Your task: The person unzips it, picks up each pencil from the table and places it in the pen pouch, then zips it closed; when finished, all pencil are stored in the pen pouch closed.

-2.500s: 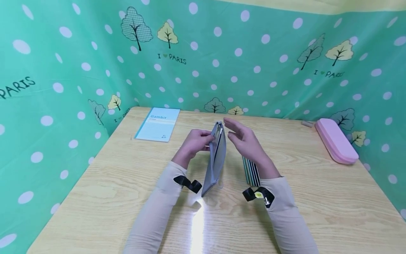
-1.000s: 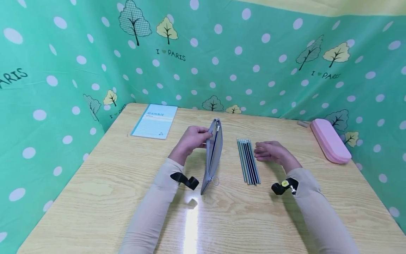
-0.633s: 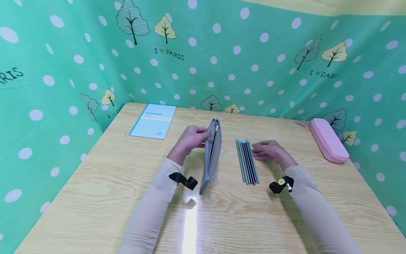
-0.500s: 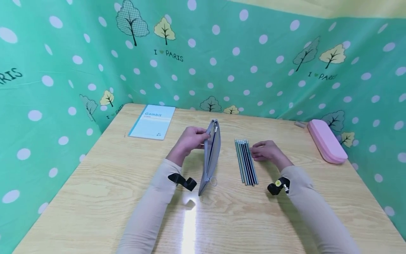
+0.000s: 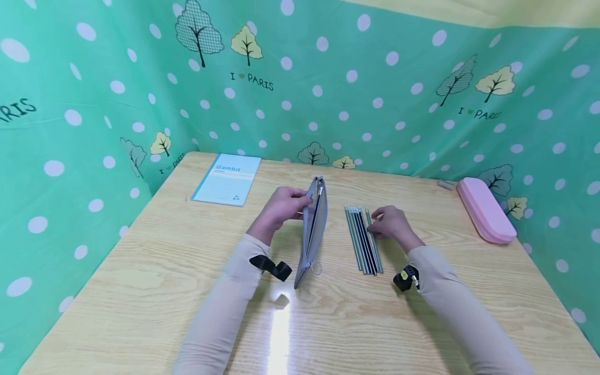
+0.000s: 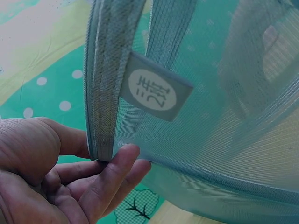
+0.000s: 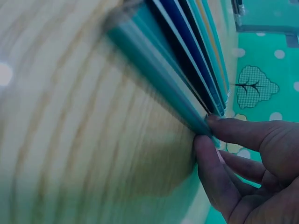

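Note:
My left hand [image 5: 287,204] pinches the upper edge of a grey-blue mesh zip pouch [image 5: 315,229], holding it upright on its side with its mouth parted. A pencil with a white end [image 5: 320,194] shows inside the opening. In the left wrist view, a small grey label [image 6: 154,88] hangs from the pouch's zip edge, above my fingers. Right of the pouch, several pencils [image 5: 361,242] lie side by side on the table. My right hand [image 5: 392,224] pinches the rightmost pencil [image 7: 159,88] near its far end, between thumb and forefinger.
A pale blue notebook [image 5: 227,179] lies at the back left of the wooden table [image 5: 140,291]. At the right stand a pink pencil case [image 5: 486,209] and a small grey eraser-like piece [image 5: 445,185]. A green dotted curtain [image 5: 262,120] borders the table's back and sides.
My right hand has come away from the pouch to the pencils, and its thumb and forefinger now pinch the outermost one, slightly apart from the row. My left hand keeps holding the pouch.

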A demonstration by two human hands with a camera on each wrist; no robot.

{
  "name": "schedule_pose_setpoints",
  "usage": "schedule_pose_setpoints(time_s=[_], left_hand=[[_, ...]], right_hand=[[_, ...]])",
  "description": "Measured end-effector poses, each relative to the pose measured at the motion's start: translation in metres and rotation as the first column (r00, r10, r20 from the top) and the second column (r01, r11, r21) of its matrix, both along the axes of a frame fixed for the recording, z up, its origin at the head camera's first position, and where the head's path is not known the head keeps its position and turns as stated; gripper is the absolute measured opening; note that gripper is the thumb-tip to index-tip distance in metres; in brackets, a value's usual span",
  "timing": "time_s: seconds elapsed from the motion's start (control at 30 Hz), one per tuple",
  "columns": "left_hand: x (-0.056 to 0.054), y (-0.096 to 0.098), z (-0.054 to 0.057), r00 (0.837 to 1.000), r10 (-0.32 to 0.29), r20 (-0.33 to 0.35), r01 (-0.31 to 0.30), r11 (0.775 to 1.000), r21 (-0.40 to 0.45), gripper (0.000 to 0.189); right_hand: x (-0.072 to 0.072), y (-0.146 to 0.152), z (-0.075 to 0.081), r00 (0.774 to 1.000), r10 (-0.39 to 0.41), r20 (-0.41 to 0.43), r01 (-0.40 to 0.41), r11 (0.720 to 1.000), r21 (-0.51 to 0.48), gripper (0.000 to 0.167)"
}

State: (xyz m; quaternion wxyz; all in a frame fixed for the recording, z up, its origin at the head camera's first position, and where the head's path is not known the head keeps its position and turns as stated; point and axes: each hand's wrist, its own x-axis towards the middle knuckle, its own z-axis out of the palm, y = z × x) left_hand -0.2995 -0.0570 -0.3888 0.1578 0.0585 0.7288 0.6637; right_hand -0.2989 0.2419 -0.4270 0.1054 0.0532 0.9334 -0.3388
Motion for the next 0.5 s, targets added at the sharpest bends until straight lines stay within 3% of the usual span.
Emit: schedule_pose_setpoints(time_s=[0.2, 0.33, 0.5], left_hand=[[0.001, -0.001, 0.002, 1.0, 0.003, 0.0, -0.003, 1.0, -0.011, 0.032], [0.002, -0.001, 0.002, 1.0, 0.005, 0.005, -0.005, 1.0, -0.016, 0.032], [0.003, -0.002, 0.003, 1.0, 0.004, 0.007, -0.004, 1.0, -0.015, 0.031]], right_hand=[[-0.002, 0.001, 0.002, 0.999, 0.008, 0.037, -0.008, 1.0, 0.006, 0.051], [0.001, 0.007, 0.004, 0.995, -0.008, 0.104, 0.023, 0.99, -0.14, 0.054], [0.005, 0.015, 0.01, 0.991, 0.005, 0.134, 0.043, 0.936, -0.349, 0.059]])
